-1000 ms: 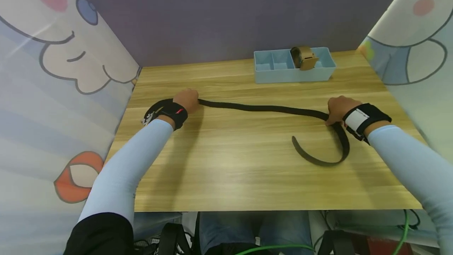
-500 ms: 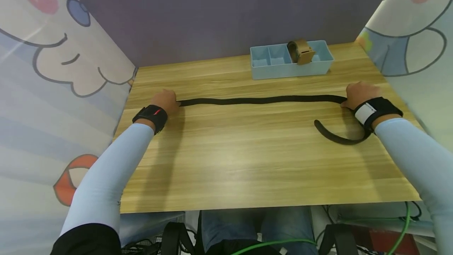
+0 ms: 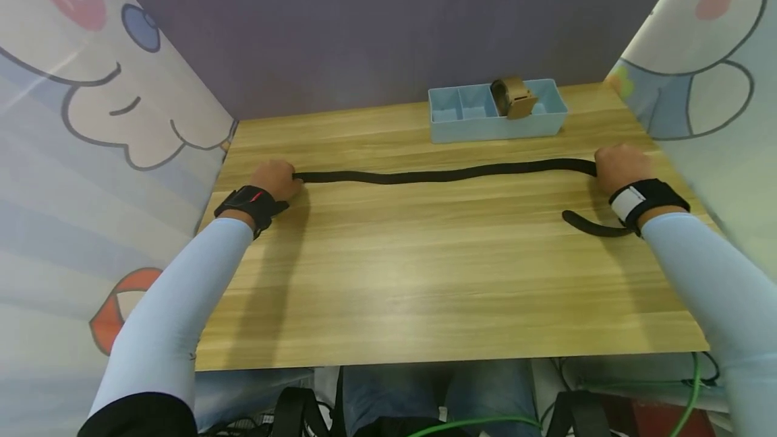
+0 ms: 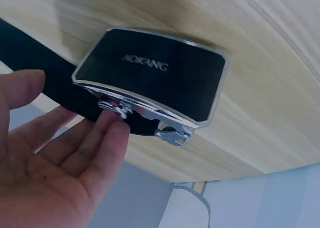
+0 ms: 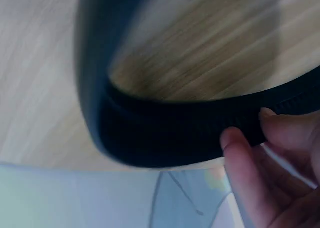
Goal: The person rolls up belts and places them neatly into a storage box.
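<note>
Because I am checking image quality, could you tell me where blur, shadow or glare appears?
Head view: soft shadows and pale sheen on the table; left wrist view: buckle with readable lettering; right wrist view: belt blurred in its upper-left stretch.

I see the left arm (image 3: 160, 309) slanting up from the lower left of the head view, the right arm (image 3: 707, 282) from the lower right. The left hand (image 3: 276, 179) bends its fingers (thumb held apart); the right hand (image 3: 622, 166) pinches between thumb and finger.
</note>
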Demonstrator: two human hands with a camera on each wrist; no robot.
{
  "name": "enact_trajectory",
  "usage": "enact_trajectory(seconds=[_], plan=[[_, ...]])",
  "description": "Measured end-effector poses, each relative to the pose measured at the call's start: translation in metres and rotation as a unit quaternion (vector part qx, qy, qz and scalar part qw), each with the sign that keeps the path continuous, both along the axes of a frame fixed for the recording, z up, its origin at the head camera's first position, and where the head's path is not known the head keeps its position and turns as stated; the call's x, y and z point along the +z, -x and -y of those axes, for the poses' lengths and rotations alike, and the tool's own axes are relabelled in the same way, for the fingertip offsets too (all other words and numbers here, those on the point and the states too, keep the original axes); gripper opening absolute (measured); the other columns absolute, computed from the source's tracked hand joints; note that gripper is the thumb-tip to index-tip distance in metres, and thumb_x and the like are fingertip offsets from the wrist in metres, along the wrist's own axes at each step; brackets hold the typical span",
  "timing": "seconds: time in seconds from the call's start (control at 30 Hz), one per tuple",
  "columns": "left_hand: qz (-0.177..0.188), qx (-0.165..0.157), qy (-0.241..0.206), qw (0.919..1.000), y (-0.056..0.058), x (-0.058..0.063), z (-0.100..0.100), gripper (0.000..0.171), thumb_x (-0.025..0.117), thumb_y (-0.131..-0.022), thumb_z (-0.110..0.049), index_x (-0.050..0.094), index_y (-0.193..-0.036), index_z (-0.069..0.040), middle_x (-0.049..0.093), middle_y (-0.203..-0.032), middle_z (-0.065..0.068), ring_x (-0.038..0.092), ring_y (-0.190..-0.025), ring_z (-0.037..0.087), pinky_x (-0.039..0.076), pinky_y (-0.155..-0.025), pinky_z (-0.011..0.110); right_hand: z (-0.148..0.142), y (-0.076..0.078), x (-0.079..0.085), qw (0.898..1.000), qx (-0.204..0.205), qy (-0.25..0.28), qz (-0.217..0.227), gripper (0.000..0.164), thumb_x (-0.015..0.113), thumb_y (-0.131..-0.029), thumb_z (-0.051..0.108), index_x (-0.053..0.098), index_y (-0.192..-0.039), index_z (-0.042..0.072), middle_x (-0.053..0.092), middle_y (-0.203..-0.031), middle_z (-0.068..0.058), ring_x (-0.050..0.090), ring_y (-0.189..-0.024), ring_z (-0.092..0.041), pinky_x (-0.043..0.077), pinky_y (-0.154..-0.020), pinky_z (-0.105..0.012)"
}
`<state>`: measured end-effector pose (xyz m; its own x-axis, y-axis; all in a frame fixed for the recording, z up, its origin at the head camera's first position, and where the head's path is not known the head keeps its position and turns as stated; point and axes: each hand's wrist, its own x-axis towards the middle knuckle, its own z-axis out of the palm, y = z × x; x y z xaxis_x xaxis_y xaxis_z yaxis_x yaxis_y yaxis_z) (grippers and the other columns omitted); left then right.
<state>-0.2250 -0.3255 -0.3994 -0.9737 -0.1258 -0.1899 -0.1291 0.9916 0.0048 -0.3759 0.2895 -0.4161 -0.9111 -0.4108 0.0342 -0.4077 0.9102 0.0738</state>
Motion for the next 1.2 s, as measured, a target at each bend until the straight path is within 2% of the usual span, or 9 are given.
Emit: enact_trajectory(seconds=[0.1,0.33,0.57,0.7,0.8,0.93,1.03,1.13,1.2], plan=[[0.011,-0.020,-0.007,0.9997,-0.003,-0.002,0.003,0.035,0.052,-0.087,-0.023,0.061,-0.109,0.003,0.065,-0.095,0.020,0.059,-0.080,0.033,0.047,-0.072,0.047,-0.004,0.000,0.002,0.999,0.030,0.013,0.015,0.008,0.052,-0.084,-0.005,0.059,-0.084,-0.009,0.059,-0.071,-0.029,0.056,-0.057,-0.040,0.045,-0.050,-0.051],[0.043,-0.018,-0.024,0.9986,-0.008,0.006,-0.003,0.058,0.048,-0.091,-0.027,0.037,-0.137,0.005,0.051,-0.126,0.032,0.052,-0.110,0.048,0.042,-0.092,0.057,0.001,-0.012,0.019,0.990,0.109,0.038,0.076,0.039,0.063,-0.085,0.019,0.060,-0.113,-0.007,0.063,-0.099,-0.029,0.062,-0.079,-0.038,0.048,-0.070,-0.050],[0.054,-0.027,-0.015,0.9981,-0.011,0.013,-0.019,0.060,0.047,-0.092,-0.031,0.034,-0.140,0.004,0.052,-0.125,0.032,0.054,-0.107,0.047,0.044,-0.089,0.056,0.022,-0.059,0.016,0.969,0.149,0.069,0.187,0.058,0.067,-0.076,0.055,0.058,-0.112,0.010,0.066,-0.098,-0.010,0.062,-0.076,-0.018,0.050,-0.065,-0.037],[0.053,-0.038,-0.020,0.9977,-0.011,0.010,-0.020,0.061,0.045,-0.092,-0.031,0.033,-0.139,0.006,0.052,-0.124,0.033,0.054,-0.106,0.048,0.043,-0.090,0.057,0.040,-0.086,0.004,0.953,0.231,0.065,0.183,0.054,0.073,-0.077,0.037,0.049,-0.118,0.012,0.065,-0.092,-0.004,0.061,-0.074,-0.011,0.048,-0.063,-0.030],[0.060,-0.035,-0.023,0.9973,-0.012,0.009,-0.018,0.063,0.044,-0.093,-0.034,0.031,-0.141,0.005,0.050,-0.127,0.032,0.051,-0.110,0.048,0.042,-0.092,0.057,0.052,-0.093,0.000,0.945,0.272,0.070,0.165,0.057,0.073,-0.079,0.019,0.041,-0.125,0.011,0.063,-0.084,-0.002,0.053,-0.061,-0.005,0.042,-0.056,-0.025],[0.078,-0.022,-0.027,0.9964,-0.012,0.009,-0.019,0.065,0.043,-0.094,-0.036,0.028,-0.143,0.002,0.044,-0.134,0.032,0.047,-0.116,0.049,0.039,-0.095,0.058,0.056,-0.094,0.000,0.941,0.289,0.073,0.160,0.060,0.070,-0.081,0.010,0.040,-0.132,0.006,0.063,-0.109,-0.015,0.064,-0.077,-0.019,0.050,-0.067,-0.034],[0.082,-0.019,-0.028,0.9960,-0.012,0.008,-0.018,0.064,0.042,-0.094,-0.036,0.027,-0.144,0.002,0.042,-0.136,0.032,0.045,-0.118,0.049,0.038,-0.095,0.059,0.057,-0.092,0.000,0.939,0.289,0.073,0.172,0.048,0.065,-0.084,0.007,0.050,-0.129,0.002,0.058,-0.123,-0.019,0.065,-0.083,-0.021,0.051,-0.072,-0.036],[0.083,-0.017,-0.031,0.9959,-0.013,0.008,-0.017,0.064,0.043,-0.094,-0.035,0.026,-0.144,0.002,0.042,-0.136,0.032,0.045,-0.118,0.049,0.038,-0.095,0.059,0.058,-0.092,0.003,0.939,0.265,0.075,0.204,0.044,0.057,-0.083,0.003,0.054,-0.127,0.000,0.066,-0.085,-0.009,0.046,-0.049,-0.005,0.040,-0.050,-0.023],[0.083,-0.014,-0.035,0.9959,-0.014,0.008,-0.017,0.064,0.043,-0.094,-0.034,0.026,-0.144,0.001,0.041,-0.137,0.032,0.044,-0.119,0.049,0.038,-0.096,0.059,0.058,-0.093,0.007,0.939,0.244,0.071,0.234,0.053,0.052,-0.079,-0.003,0.049,-0.132,0.000,0.055,-0.063,-0.001,0.024,-0.041,-0.003,0.028,-0.044,-0.020]])
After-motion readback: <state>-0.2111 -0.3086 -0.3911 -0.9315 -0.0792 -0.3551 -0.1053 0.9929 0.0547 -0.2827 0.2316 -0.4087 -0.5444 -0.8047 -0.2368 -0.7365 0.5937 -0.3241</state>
